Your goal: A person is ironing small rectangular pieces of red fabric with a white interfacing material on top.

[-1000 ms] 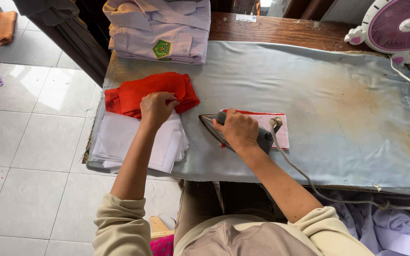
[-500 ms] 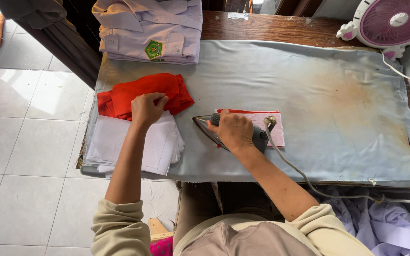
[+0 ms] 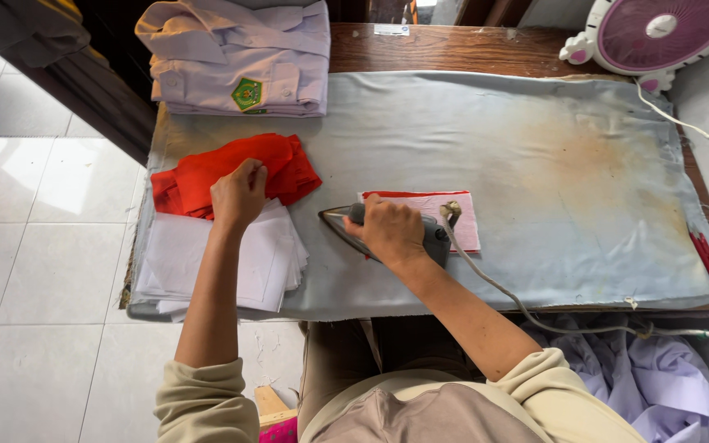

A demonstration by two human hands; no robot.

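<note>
Pale square floor tiles (image 3: 34,246) spread out at my left, and before me stands one long wooden bench (image 3: 453,49) with a grey-blue padding cloth (image 3: 535,164), stained brown toward its right half, laid over nearly all of it. From my head camera, the only view, I count two hands, one iron, one fan and three separate heaps of cloth on the bench.

My right hand (image 3: 387,231) is near the front edge, about the middle, fingers wrapped tight round the handle of the grey electric iron (image 3: 432,238). Its pointed sole faces left, and my hand hides most of its body. Under it lies one small pink rectangular cloth with a red border (image 3: 461,215), flat on the padding; I cannot tell how far the piece runs beneath the iron. One pale cord (image 3: 494,283) leaves the iron's back and drops over the front edge.

My left hand (image 3: 238,195) rests toward the front left corner, fingers curled together and pressing on the crumpled pile of red cloth pieces (image 3: 198,176); how many pieces, I cannot count. Just in front of it sits a stack of white cloth sheets (image 3: 264,262), reaching the left edge.

At the back left corner is a folded stack of pale lilac shirts with one green badge (image 3: 240,61). At the back right corner a pink-bladed white fan (image 3: 658,33) is cut off by the frame. More lilac cloth (image 3: 658,377) hangs below the front edge at right.
</note>
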